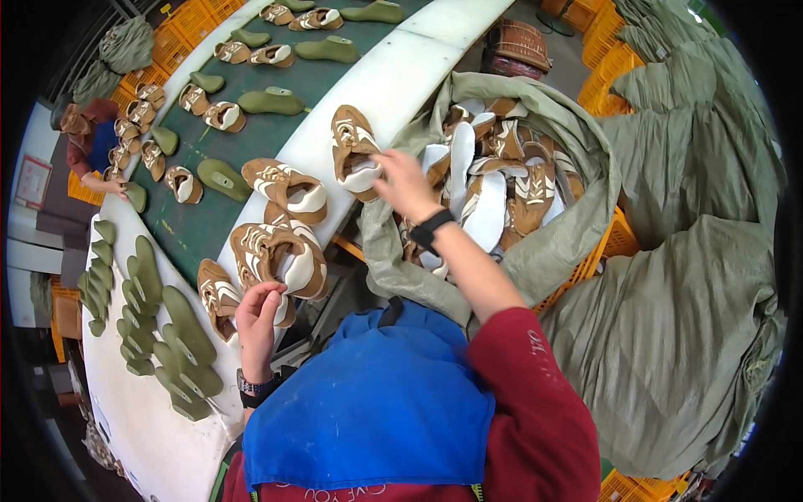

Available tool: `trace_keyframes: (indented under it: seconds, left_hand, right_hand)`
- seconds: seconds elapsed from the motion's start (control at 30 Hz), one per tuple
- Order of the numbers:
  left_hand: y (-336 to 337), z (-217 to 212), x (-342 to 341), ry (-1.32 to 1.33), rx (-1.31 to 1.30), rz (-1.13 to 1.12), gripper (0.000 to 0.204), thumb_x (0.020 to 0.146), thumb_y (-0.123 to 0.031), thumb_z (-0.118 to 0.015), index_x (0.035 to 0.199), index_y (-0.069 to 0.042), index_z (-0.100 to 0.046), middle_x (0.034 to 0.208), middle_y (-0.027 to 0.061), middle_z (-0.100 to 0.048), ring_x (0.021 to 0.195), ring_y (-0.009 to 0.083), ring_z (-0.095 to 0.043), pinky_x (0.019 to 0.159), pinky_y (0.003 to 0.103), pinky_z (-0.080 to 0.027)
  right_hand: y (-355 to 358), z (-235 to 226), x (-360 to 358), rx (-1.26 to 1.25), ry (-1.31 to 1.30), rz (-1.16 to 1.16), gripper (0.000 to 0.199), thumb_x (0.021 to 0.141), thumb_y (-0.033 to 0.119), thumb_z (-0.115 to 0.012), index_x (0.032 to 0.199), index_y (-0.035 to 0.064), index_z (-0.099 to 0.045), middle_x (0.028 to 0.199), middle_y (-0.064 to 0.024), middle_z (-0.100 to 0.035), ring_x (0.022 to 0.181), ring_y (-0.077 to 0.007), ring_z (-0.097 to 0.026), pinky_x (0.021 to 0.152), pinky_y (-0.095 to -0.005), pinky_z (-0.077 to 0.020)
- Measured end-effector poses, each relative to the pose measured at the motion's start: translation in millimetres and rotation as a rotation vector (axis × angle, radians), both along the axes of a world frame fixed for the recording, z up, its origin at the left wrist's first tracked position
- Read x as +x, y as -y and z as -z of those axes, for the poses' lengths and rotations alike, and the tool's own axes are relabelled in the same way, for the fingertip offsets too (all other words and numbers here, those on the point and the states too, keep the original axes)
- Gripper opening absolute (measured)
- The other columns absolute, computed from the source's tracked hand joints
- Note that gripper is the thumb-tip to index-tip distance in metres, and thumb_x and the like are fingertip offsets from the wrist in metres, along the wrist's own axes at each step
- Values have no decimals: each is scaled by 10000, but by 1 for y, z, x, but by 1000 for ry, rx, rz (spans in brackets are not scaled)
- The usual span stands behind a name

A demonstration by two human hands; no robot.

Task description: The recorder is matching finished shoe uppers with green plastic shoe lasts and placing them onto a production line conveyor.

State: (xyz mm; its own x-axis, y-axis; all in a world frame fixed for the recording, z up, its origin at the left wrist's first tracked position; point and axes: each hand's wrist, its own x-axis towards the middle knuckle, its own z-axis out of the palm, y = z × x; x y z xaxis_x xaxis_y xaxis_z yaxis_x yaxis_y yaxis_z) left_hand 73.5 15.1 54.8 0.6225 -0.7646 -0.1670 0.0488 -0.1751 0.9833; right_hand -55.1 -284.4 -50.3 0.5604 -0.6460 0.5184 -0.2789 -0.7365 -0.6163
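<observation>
Shoes point(256, 248) lie on the table point(314, 138) between lasts point(188, 322) and a sack point(590, 151).

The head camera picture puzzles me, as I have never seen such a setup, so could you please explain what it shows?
Gladly. There is no robot here: a person works with two bare hands, seen from a wide camera on their head, so straight edges look bent.

The right hand has its fingers at the opening of a brown and white shoe; I cannot tell how firmly it grips. The left hand, thumb and forefinger close together, is beside a cluster of shoes.

More shoes and green foot-shaped blocks lie across the white ledge and green surface. An open sack holds more shoes. Another person is at the far left.
</observation>
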Motion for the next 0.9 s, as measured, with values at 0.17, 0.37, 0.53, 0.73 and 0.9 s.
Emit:
trace_keyframes:
  seconds: [0.17,0.37,0.53,0.73,0.9]
  left_hand:
    - [21,-14,-15,31,29,163,172,889,-52,-514,1037,21,-561,977,62,-622,910,108,-567,818,229,-429]
    - [48,-17,-30,72,35,351,177,867,-43,-534,1025,34,-562,947,76,-627,912,131,-590,812,248,-457]
    - [56,-26,-35,138,58,454,177,858,-48,-539,1012,36,-564,932,83,-626,893,140,-592,808,261,-459]
    - [57,-24,-36,167,67,558,192,878,-50,-519,1051,30,-545,981,69,-606,943,119,-569,823,245,-450]
    - [56,-16,-31,119,97,540,219,881,-66,-528,1082,20,-534,1002,76,-605,965,125,-565,833,249,-449]
  right_hand:
    - [-9,2,-159,308,-1300,-72,742,593,282,-772,1259,254,-447,1206,-162,-489,1139,-400,-425,890,-521,-383]
    - [-47,42,-201,-19,-922,153,602,663,231,-710,1218,151,-491,1213,-143,-474,1157,-395,-401,873,-487,-399]
    - [-67,39,-140,387,-648,50,424,718,186,-650,1107,66,-533,1028,-138,-566,969,-325,-543,675,-386,-495]
    - [-46,54,-127,203,-809,203,302,705,281,-622,799,-5,-634,837,-158,-595,845,-322,-563,701,-400,-489]
    - [-47,-9,-152,436,-472,259,269,710,265,-595,681,0,-622,732,-153,-561,685,-284,-564,628,-383,-454]
